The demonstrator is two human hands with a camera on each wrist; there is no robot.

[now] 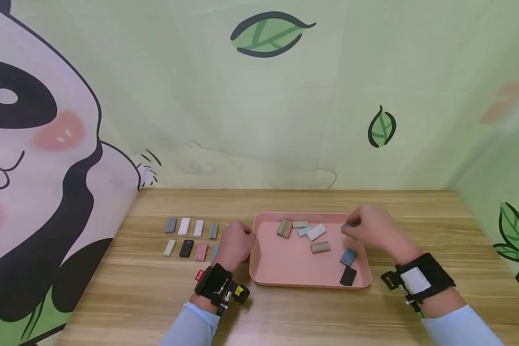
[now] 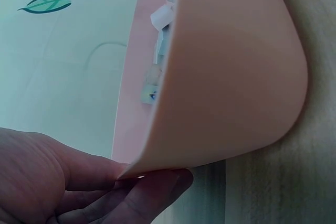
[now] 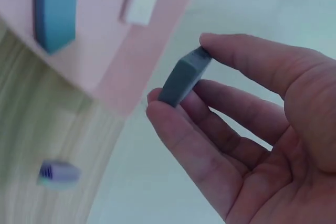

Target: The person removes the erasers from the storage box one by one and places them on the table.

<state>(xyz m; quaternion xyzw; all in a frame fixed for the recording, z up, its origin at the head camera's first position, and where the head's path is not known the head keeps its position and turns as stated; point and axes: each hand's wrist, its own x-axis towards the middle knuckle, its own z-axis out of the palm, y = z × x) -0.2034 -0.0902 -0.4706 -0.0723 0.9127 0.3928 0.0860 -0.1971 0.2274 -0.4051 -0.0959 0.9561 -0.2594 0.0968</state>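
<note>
A pink tray (image 1: 285, 271) lies on the wooden table, and my left hand (image 1: 235, 242) pinches its left rim between thumb and fingers. Above the tray's far right corner, my right hand (image 1: 372, 228) holds a grey-blue eraser (image 3: 184, 77) by its ends, thumb against fingertips. Inside the tray are several erasers: a white one (image 1: 316, 232), a tan one (image 1: 320, 247), a blue one (image 1: 348, 256) and a black one (image 1: 348, 276) among them. The left wrist view shows mostly the tray's outer wall (image 2: 236, 66), with the fingers on its edge.
Left of the tray, two rows of erasers stand on the table, including a black one (image 1: 186, 248) and a pink one (image 1: 201, 252). My left hand partly covers a blue one (image 1: 215, 251). A small purple object (image 3: 59, 173) lies outside the tray. A printed cloth (image 1: 277, 120) hangs behind.
</note>
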